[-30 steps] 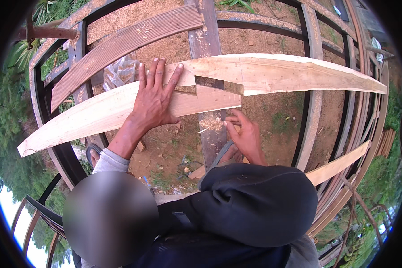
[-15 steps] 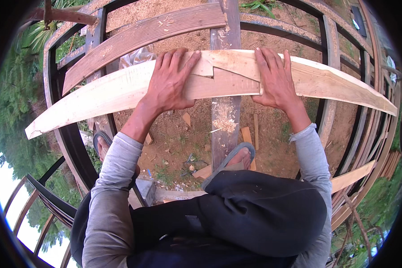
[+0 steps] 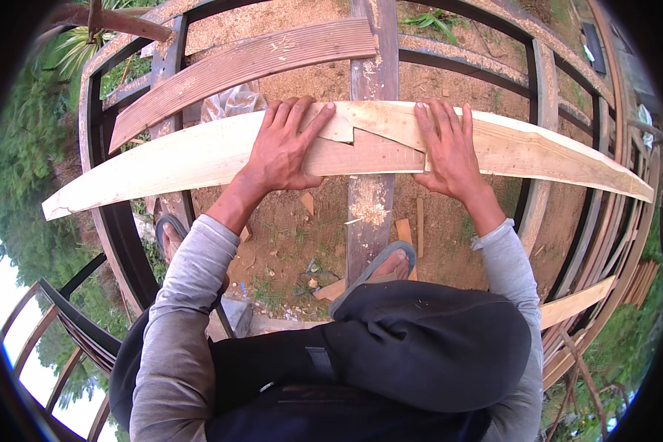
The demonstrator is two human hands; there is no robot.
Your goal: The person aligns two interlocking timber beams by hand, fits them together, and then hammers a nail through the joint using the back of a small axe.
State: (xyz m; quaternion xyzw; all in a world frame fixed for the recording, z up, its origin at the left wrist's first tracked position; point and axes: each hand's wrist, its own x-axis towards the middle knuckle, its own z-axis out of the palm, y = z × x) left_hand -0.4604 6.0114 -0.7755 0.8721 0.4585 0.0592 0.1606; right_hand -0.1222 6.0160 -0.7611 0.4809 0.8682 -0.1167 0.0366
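Two pale planks meet end to end in a stepped, slanting joint in front of me. My left hand [image 3: 283,147] grips the left plank [image 3: 177,162] close to the joint, fingers over its far edge and thumb at the near edge. On the other side of the joint, my right hand [image 3: 449,151] holds the right plank [image 3: 538,151] the same way. The slanted seam between them shows as a thin dark line. Both planks lie across a dark wooden beam [image 3: 370,239] running away from me.
A ribbed brown board [image 3: 250,70] rests beyond the planks, near a crumpled clear plastic bag [image 3: 236,102]. Dark framing [image 3: 464,62] surrounds the sawdust-strewn ground. Wood offcuts [image 3: 404,234] lie below. My sandalled foot [image 3: 390,265] is on the beam; stacked timber [image 3: 604,250] stands right.
The view has shifted slightly, so the planks and ribbed board appear lower. Both hands keep their hold beside the joint, and the planks remain fitted together.
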